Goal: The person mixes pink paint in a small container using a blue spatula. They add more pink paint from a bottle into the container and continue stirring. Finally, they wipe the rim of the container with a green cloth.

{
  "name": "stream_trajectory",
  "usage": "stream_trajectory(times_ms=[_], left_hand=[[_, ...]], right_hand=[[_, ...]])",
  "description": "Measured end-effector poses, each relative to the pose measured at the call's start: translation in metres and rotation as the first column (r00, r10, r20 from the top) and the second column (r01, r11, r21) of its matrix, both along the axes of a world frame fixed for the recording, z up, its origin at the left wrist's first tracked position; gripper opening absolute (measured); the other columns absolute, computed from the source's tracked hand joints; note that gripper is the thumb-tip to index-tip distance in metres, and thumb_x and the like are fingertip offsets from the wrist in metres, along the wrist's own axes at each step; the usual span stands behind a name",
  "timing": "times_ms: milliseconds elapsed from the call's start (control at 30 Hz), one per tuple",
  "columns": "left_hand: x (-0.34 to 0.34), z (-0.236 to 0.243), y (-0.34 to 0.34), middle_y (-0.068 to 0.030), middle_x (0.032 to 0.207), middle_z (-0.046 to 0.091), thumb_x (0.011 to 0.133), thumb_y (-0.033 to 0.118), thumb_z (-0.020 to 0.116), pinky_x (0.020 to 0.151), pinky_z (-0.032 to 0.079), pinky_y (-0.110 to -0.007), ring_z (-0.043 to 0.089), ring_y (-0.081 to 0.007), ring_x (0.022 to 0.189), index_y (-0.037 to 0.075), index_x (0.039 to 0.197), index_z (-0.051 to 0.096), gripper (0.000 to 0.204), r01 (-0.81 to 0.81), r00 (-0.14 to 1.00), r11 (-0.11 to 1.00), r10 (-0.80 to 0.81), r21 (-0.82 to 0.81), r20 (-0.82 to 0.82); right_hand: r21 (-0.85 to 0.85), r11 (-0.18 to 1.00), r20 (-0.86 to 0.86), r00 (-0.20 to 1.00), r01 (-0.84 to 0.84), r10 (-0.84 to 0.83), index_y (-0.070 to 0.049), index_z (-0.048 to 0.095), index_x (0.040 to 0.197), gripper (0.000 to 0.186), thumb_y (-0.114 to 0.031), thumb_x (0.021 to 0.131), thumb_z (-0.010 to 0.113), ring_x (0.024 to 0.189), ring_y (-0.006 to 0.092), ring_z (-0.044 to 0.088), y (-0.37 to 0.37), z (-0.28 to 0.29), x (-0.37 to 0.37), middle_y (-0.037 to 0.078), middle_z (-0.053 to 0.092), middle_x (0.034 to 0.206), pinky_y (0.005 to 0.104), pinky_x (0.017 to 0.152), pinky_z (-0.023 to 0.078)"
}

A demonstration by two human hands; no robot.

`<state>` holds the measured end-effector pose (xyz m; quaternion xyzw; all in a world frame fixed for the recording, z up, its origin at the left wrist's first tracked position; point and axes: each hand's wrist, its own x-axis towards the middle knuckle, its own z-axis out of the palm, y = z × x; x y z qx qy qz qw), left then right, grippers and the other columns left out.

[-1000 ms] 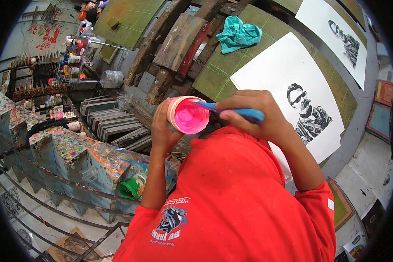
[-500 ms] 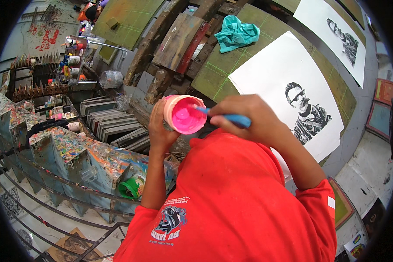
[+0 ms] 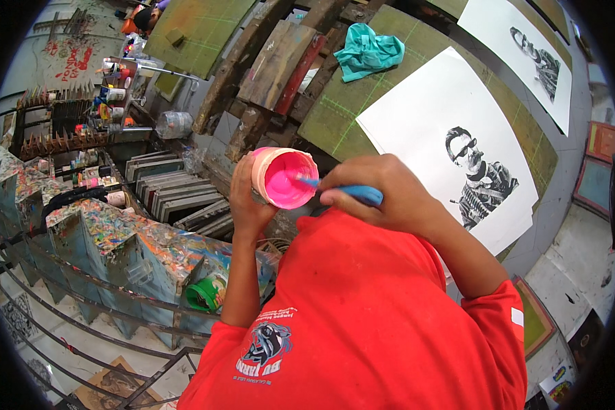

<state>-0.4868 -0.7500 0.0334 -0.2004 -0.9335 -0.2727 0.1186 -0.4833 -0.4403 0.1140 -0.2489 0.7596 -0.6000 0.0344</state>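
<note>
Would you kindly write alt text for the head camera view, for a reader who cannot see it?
A person in a red shirt holds a pink paint cup in the left hand and dips a blue-handled tool into it with the right hand. Beyond lie a white sheet with a black portrait print and a teal rag.

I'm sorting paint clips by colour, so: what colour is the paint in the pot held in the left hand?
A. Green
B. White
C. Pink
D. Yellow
C: the pot, held up by the left hand, is full of bright pink paint, and the right hand dips a blue-handled tool into it.
</note>
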Motion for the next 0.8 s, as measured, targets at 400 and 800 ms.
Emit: stream_trajectory(times_ms=[400,800], left_hand=[[-0.001,0.001,-0.002,-0.0200,0.144,0.054,0.063,0.024,0.093,0.110,0.044,-0.049,0.054,-0.0407,0.131,0.006,0.146,0.044,0.098,-0.016,1.000,1.000,0.016,0.000,0.019],[-0.004,0.005,-0.001,-0.0176,0.144,0.055,0.060,0.026,0.093,0.110,0.044,-0.048,0.053,-0.0388,0.133,0.007,0.146,0.046,0.100,-0.017,0.995,1.000,0.018,-0.003,0.100]], right_hand=[[-0.082,0.995,-0.023,0.998,0.049,-0.051,-0.005,0.074,0.099,0.014,-0.014,0.089,0.075,0.076,0.0280,0.070,0.003,0.006,-0.006,0.013,0.073,0.088,0.0362,0.069,0.055],[-0.114,0.990,-0.078,0.993,0.084,-0.093,-0.008,0.075,0.098,0.016,-0.018,0.086,0.079,0.077,0.0290,0.070,0.003,0.008,-0.012,0.010,0.073,0.088,0.0370,0.067,0.055]])
